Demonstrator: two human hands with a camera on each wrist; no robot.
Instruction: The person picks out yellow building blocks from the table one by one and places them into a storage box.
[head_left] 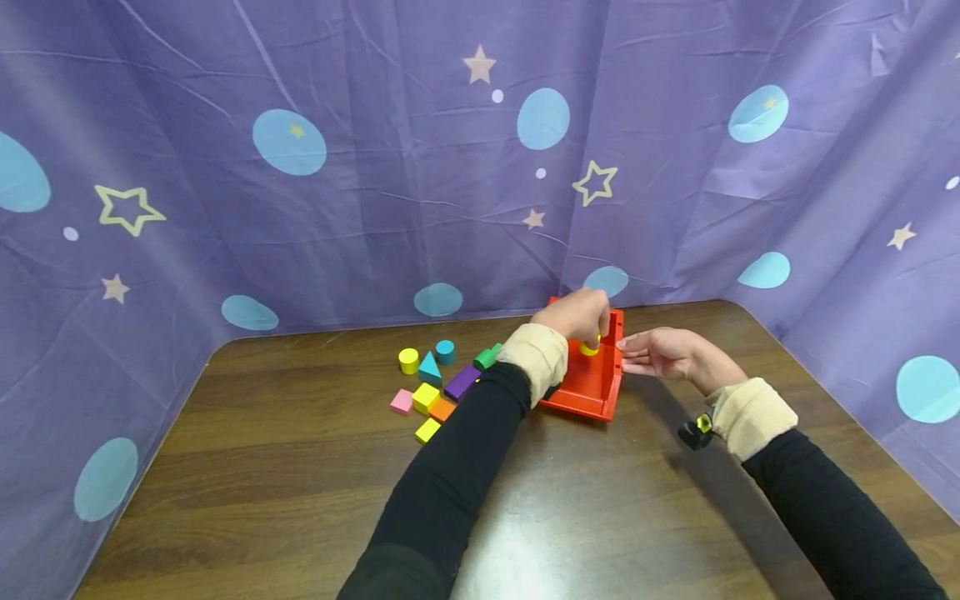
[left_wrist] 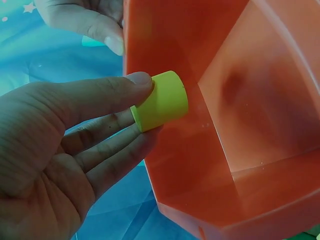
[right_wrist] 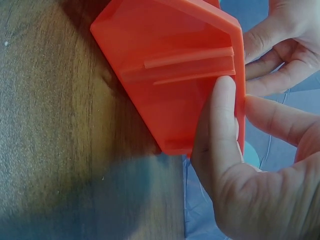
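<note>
A yellow cylinder block (left_wrist: 162,102) is pinched between the thumb and fingers of my left hand (head_left: 577,315). The hand is over the red box (head_left: 588,404), whose open side shows its inner walls in the left wrist view. At the box's right side, my right hand (head_left: 663,354) grips the edge of the side wall. In the right wrist view its fingers lie along the outer face (right_wrist: 180,100) and the thumb is on the other side of the rim. The left forearm hides the box's left part in the head view.
Left of the box lie several loose blocks: a yellow cylinder (head_left: 408,361), a blue cylinder (head_left: 445,352), a blue triangle (head_left: 430,368), a purple block (head_left: 461,382), a pink block (head_left: 402,402), an orange block (head_left: 442,409) and others. A purple curtain (head_left: 360,250) hangs behind the wooden table (head_left: 247,467).
</note>
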